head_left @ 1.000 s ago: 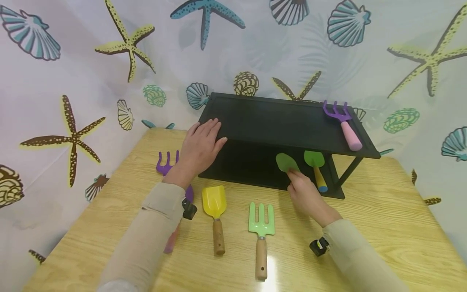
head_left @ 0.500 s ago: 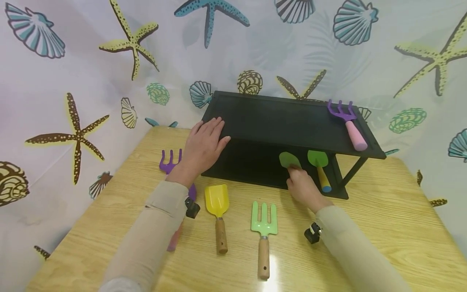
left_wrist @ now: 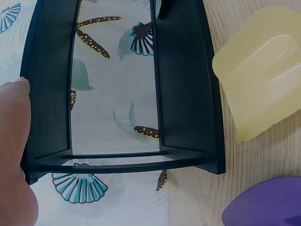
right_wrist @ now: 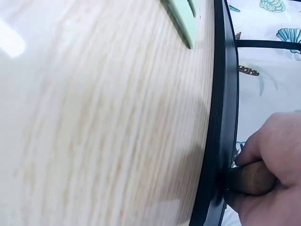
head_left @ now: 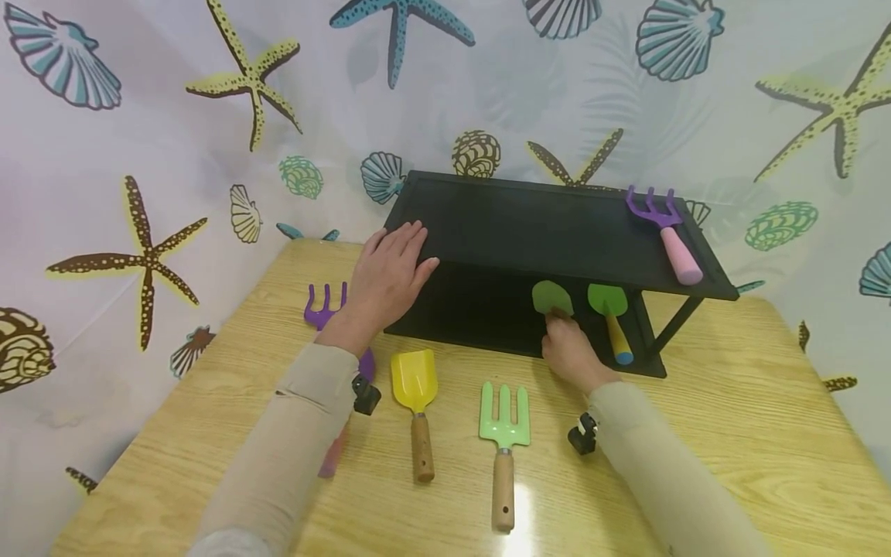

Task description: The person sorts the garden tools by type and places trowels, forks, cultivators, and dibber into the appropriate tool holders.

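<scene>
A green trowel (head_left: 552,298) is being set onto the lower shelf of the black rack (head_left: 529,232), at the centre right of the head view. Its wooden handle is pinched in the curled grip of the right hand (head_left: 571,354), as the right wrist view shows (the brown handle end sits between thumb and fingers at the shelf's front edge). The blade lies inside the lower shelf, just beside a second green trowel with a yellow and blue handle (head_left: 611,313). The left hand (head_left: 385,282) is laid flat, fingers straight, on the left end of the top shelf, apparently to steady the rack; nothing is grasped by it.

The step in hand is judged to be the placing itself, nearly finished. The next move would call for the handle to be let go and the hand drawn back without the neighbouring trowel being knocked.

On the tabletop (head_left: 731,418) near the frame's lower middle lie a yellow scoop (head_left: 414,387) and a light green fork (head_left: 503,424). A purple fork (head_left: 324,308) is partly hidden under the left forearm. A purple rake with a pink handle (head_left: 664,232) rests on the top shelf at right. How much of the trowel's handle lies on the shelf cannot be made out.
</scene>
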`<action>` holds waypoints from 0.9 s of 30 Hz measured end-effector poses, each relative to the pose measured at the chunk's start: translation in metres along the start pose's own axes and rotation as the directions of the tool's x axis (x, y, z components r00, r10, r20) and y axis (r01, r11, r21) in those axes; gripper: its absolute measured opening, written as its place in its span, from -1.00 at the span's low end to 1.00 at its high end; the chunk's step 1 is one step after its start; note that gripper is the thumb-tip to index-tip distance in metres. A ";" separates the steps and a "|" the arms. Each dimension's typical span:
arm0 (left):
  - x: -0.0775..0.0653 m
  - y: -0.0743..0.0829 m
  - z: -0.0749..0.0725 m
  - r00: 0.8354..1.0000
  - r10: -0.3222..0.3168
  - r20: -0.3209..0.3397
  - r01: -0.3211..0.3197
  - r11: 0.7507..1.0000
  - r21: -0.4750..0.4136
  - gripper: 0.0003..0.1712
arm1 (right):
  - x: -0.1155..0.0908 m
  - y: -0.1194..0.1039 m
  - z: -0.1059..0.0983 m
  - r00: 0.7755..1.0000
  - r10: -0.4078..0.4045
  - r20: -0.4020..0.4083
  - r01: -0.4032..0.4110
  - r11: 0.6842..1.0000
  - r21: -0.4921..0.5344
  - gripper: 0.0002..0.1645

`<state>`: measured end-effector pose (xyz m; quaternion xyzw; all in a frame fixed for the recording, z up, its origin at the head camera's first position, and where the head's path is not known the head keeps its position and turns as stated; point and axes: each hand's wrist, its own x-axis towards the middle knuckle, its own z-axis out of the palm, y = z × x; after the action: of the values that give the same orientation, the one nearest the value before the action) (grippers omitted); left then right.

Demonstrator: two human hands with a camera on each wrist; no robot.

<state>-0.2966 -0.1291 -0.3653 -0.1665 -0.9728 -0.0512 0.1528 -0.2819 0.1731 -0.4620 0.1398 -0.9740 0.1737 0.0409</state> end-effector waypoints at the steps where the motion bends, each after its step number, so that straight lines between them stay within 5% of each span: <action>1: 0.000 0.000 0.000 1.000 0.000 -0.001 0.000 1.000 0.001 -0.25 | 0.001 0.000 0.001 1.000 0.003 0.001 -0.003 1.000 0.004 -0.52; 11: 0.000 0.000 0.000 1.000 0.004 -0.006 -0.004 1.000 0.002 -0.26 | 0.008 -0.001 0.007 0.999 0.032 0.004 -0.032 0.997 0.071 -0.57; 27: -0.001 0.000 0.000 1.000 0.006 -0.005 -0.006 1.000 -0.001 -0.25 | 0.007 -0.002 0.008 0.993 0.087 0.083 -0.098 0.984 0.147 -0.21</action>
<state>-0.2960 -0.1297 -0.3651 -0.1695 -0.9718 -0.0517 0.1553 -0.2886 0.1664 -0.4674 0.1036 -0.9643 0.2431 -0.0150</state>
